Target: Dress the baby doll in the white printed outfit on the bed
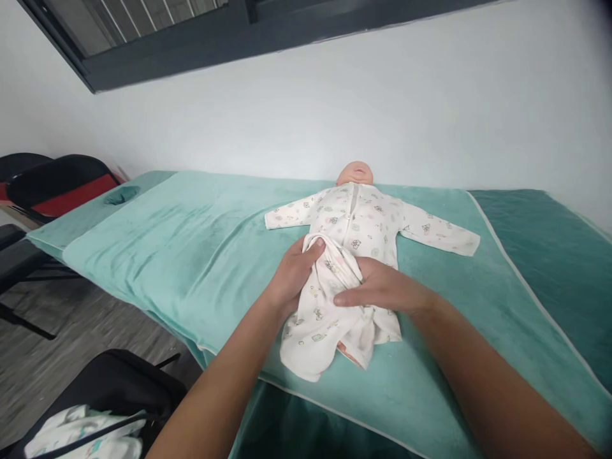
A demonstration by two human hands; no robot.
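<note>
A baby doll (356, 172) lies on its back, dressed in a white printed long-sleeved top (373, 223) with both sleeves stretched out sideways. Over its lower body I hold white printed baby pants (318, 331), the upper part gathered into folds. My left hand (296, 271) grips the bunched edge on the left, thumb on top. On the right, my right hand (375, 287) has its thumb over the cloth and its fingers tucked behind the folds. A small orange-brown patch shows near the pants' lower end; what it is I cannot tell. The doll's legs are mostly hidden.
The doll rests on a bed with a light green cover (191, 236), with a face hole (122, 194) at its left end. A black chair (119, 382) holding printed white cloth (90, 433) stands front left. Black and red chairs (71, 185) are further left. A wall (430, 102) runs behind.
</note>
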